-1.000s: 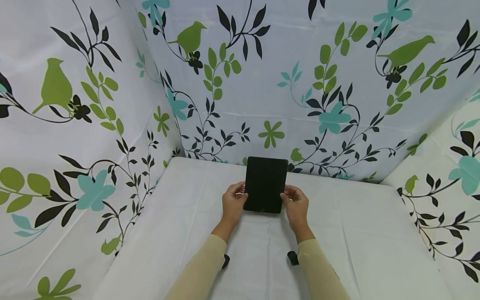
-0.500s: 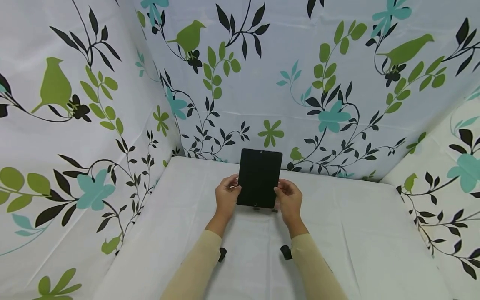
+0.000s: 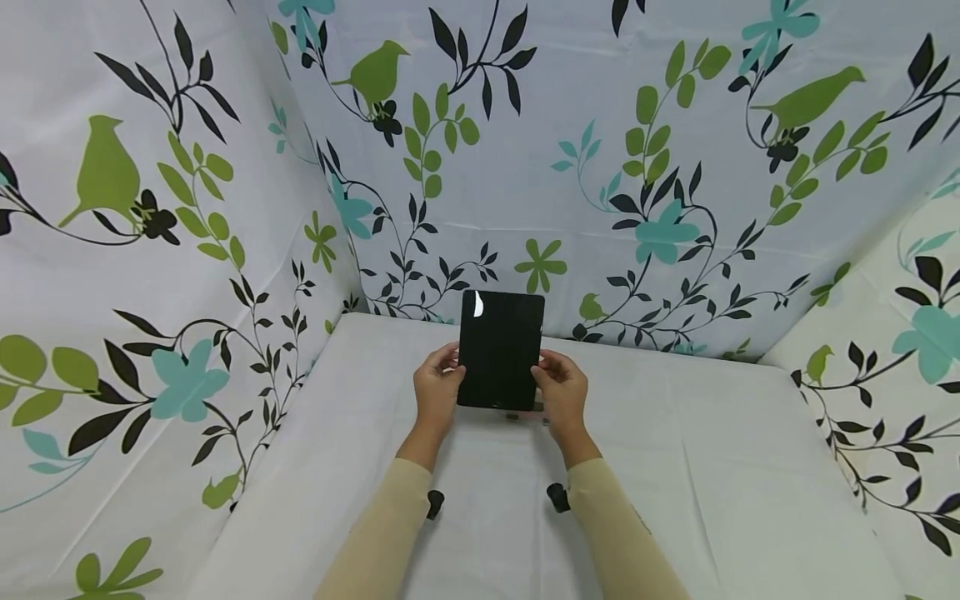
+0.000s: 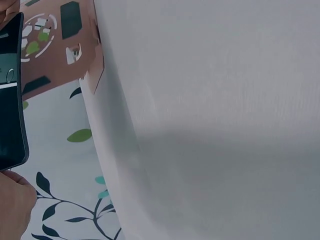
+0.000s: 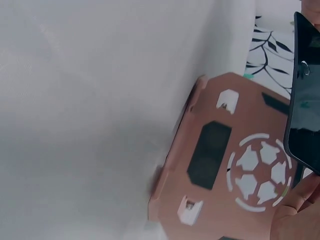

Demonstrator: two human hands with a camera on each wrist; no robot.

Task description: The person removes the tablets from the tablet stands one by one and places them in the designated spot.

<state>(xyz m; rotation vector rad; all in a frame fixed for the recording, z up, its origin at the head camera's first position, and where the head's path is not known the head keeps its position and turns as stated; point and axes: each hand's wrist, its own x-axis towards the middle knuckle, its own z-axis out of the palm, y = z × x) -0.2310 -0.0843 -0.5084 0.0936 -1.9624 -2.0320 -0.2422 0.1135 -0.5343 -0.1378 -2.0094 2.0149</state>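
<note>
While the black tablet stands nearly upright above the far part of the desk, the left hand and right hand pinch its side edges with curled fingers. Behind it sits a brown cardboard stand (with a football print) — the tablet seems lifted, not yet resting anywhere.

A counter covered in plain white cloth fills the lower part of the scene. Around it on three sides hang white curtains printed with green birds, teal flowers and black leafy stems. In the wrist views, a brown cardboard stand with a white football pattern rests on the cloth.
</note>
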